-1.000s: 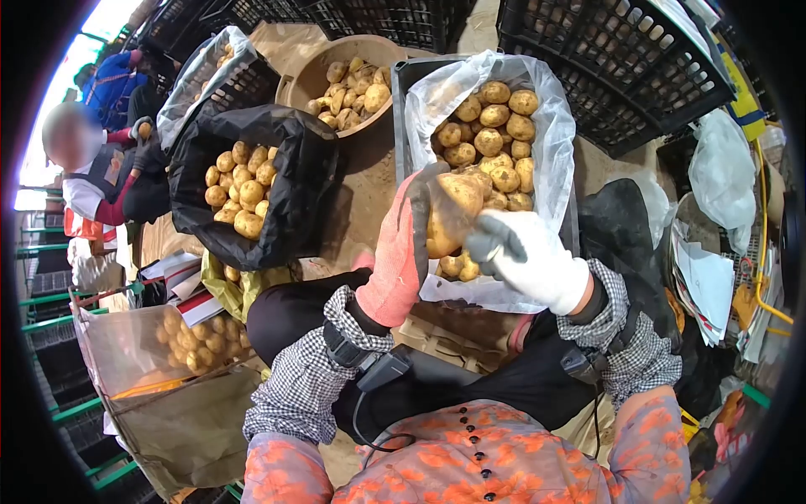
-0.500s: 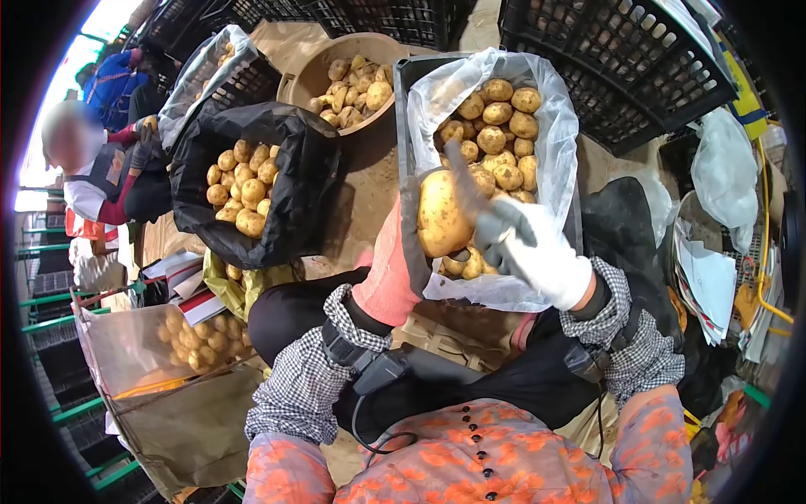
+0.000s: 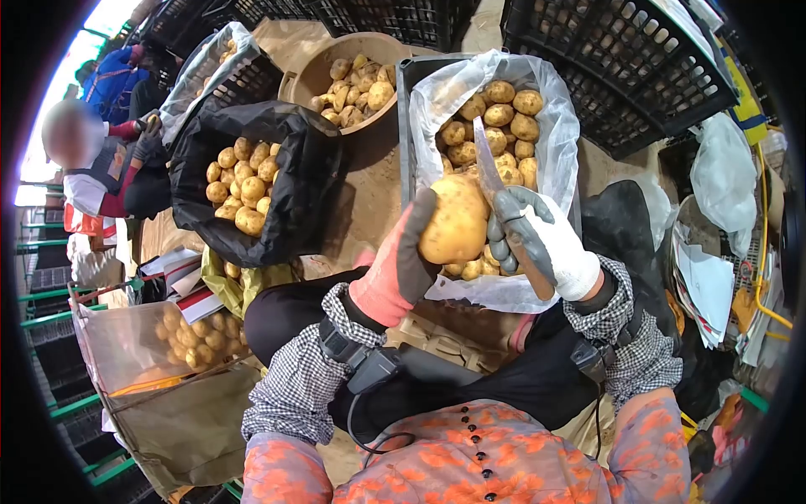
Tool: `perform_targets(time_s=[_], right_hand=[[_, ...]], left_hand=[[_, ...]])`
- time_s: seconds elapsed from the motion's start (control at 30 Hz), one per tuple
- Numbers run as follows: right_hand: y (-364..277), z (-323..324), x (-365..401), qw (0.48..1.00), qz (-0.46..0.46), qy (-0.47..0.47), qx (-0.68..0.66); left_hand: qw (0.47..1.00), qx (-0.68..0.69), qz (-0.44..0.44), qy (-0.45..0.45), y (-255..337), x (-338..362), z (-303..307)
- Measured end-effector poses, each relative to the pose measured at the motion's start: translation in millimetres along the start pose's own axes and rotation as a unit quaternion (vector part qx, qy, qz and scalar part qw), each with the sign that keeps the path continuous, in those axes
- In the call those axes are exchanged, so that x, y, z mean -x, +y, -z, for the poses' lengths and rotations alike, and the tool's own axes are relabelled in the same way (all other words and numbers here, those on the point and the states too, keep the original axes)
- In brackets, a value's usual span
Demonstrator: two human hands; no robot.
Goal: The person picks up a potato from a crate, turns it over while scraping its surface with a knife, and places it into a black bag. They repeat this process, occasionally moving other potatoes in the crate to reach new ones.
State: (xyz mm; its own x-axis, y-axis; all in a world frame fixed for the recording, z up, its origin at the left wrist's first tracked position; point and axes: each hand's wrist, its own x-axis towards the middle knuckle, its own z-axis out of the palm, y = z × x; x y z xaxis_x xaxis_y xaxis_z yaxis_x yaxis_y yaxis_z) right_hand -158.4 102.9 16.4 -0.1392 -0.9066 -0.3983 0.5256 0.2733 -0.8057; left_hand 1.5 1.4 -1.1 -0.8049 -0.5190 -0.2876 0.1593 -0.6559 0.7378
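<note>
My left hand, in a pink glove with a dark grey palm, is closed around a large pale potato. My right hand wears a white glove with grey-coated fingers and grips a knife. The blade points away from me, just right of the potato, and the handle's end shows below my fingers. Both hands are over the near part of a crate lined with clear plastic, where many smaller potatoes lie.
To the left stand a black-lined container of potatoes and a brown tub holding potatoes. A mesh-sided bin with more potatoes is at lower left. Black crates stand at upper right. Another person works at far left.
The knife, blurred and angled over the potato before, has shifted right and now shows clearly beside it. My left hand has turned, and the potato sits slightly farther right.
</note>
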Motion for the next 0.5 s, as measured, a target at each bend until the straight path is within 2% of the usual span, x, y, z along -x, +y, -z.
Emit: perform_targets(time_s=[0.07, 0.1, 0.13, 0.2, 0.27, 0.33, 0.37, 0.4, 0.43, 0.47, 0.5], right_hand=[[2, 1, 0, 1.0, -0.005, -0.009, -0.006], [3, 3, 0, 0.992, 0.02, -0.012, 0.125], [3, 5, 0, 0.966, 0.044, -0.016, 0.254], [-2, 5, 2, 0.938, 0.043, -0.095, 0.331], [-3, 4, 3, 0.96, 0.0, -0.108, 0.257], [7, 6, -3, 0.99, 0.064, -0.053, 0.116], [-1, 12, -5, 0.993, 0.052, -0.071, 0.082], [-4, 11, -6, 0.992, 0.084, -0.026, 0.092], [-10, 10, -8, 0.996, 0.058, -0.001, 0.067], [-15, 10, -10, 0.998, 0.031, 0.024, 0.041], [-4, 14, -11, 0.992, 0.092, -0.042, 0.07]], left_hand=[[0.987, 0.151, 0.06, -0.015, -2, -3, 11], [0.98, 0.179, 0.075, -0.053, -1, -2, 16], [0.979, 0.18, 0.075, -0.052, -2, -1, 17], [0.983, 0.166, 0.069, 0.048, -2, 1, 15], [0.986, 0.146, 0.074, 0.017, -5, 3, 32], [0.989, 0.127, 0.079, -0.016, -5, 2, 42], [0.992, 0.107, 0.063, 0.033, -5, 0, 45], [0.992, 0.088, 0.047, 0.083, -4, -1, 47], [0.987, 0.136, 0.073, 0.047, 3, 0, 55], [0.987, 0.136, 0.072, 0.049, 5, 1, 60], [0.988, 0.122, 0.063, 0.071, 4, 2, 65]])
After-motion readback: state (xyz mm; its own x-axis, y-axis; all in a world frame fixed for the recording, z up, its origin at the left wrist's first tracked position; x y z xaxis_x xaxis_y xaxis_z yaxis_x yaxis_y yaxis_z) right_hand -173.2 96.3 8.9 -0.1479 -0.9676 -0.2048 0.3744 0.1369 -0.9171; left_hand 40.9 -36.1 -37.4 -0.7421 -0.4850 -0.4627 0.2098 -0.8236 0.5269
